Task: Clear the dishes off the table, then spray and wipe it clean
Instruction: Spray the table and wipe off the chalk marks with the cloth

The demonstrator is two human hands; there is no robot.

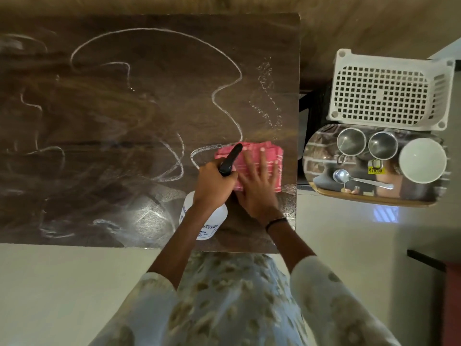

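Note:
The dark wooden table is streaked with white wet trails and smears. My left hand grips the neck of a white spray bottle, whose black nozzle points away from me. Flat on a folded pink checked cloth lies my right hand, fingers spread, pressing it onto the table near the right edge. Off the table to the right, a shiny steel tray holds two steel cups, a white bowl and a spoon.
A white perforated plastic basket stands behind the steel tray. The table's right edge runs just beyond the cloth. Pale floor lies around the table, and a dark red cabinet edge shows at the far right.

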